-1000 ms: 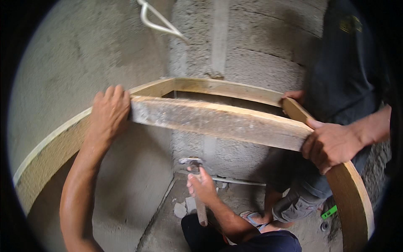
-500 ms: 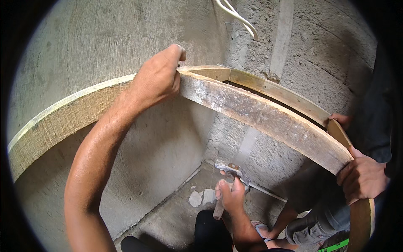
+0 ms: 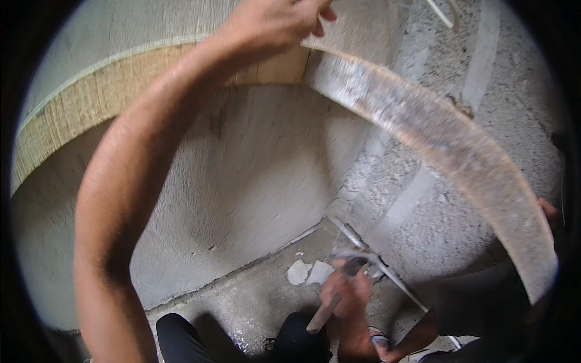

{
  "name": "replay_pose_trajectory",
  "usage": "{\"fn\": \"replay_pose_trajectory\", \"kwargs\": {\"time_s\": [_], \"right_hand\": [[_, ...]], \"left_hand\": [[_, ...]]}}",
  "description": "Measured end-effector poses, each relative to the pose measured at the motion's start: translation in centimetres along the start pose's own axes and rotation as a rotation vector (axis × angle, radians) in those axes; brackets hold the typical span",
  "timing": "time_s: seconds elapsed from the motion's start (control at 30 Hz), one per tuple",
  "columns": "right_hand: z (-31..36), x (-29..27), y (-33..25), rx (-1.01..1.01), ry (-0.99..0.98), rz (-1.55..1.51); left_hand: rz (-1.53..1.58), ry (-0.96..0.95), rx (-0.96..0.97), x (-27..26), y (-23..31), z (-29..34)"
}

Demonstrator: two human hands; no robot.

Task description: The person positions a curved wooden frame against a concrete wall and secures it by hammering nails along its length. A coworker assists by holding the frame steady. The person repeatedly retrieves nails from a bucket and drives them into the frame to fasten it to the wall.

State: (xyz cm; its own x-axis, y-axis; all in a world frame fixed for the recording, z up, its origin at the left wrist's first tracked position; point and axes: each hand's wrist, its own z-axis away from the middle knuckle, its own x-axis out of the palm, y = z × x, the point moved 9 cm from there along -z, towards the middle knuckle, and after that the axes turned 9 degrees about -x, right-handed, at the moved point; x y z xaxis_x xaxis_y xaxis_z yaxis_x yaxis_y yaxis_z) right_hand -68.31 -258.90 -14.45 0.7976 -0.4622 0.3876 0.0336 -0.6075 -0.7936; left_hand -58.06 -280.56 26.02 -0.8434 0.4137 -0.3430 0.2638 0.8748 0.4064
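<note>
My left hand [image 3: 281,24] is at the top edge, just above the joint of two wooden boards. Its fingers are curled, blurred and partly cut off by the frame; whatever they hold is hidden. A pale rough-sawn board [image 3: 145,75] runs along the wall behind my left forearm. From its right end a weathered grey-brown board [image 3: 436,136] extends toward the right. Low in the middle, my right hand [image 3: 350,293] is closed round the wooden handle of a hammer [image 3: 322,316]. Motion smears the hammer's head.
Concrete walls [image 3: 242,181] meet in a corner, with a pale pipe [image 3: 399,284] along the floor. Pale flat fragments [image 3: 308,272] lie there. A white cable [image 3: 440,13] hangs at top right. Another person's hand [image 3: 548,213] is beside the weathered board's right end.
My left hand has risen off the boards' joint. My view has shifted, so the corner sits farther right. The hammer stays low in my right hand, its head now blurred.
</note>
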Motion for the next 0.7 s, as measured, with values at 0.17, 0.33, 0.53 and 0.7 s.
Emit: {"fn": "replay_pose_trajectory", "kwargs": {"time_s": [0.17,0.33,0.53,0.7], "right_hand": [[-4.9,-3.9,-6.3,-0.486,0.201,0.04],[0.1,-3.5,2.4,-0.738,0.384,-0.188],[1.6,-4.0,14.5,-0.117,0.343,-0.281],[-0.4,-1.1,15.4,-0.039,-0.061,-0.042]], "left_hand": [[-0.346,0.029,-0.187,0.8,0.0,0.5],[-0.343,-0.063,-0.156,2.8,0.6,0.9],[-0.537,-0.261,-0.003,8.2,1.6,-1.6],[-0.752,-0.602,-0.097,11.5,1.8,-4.5]]}}
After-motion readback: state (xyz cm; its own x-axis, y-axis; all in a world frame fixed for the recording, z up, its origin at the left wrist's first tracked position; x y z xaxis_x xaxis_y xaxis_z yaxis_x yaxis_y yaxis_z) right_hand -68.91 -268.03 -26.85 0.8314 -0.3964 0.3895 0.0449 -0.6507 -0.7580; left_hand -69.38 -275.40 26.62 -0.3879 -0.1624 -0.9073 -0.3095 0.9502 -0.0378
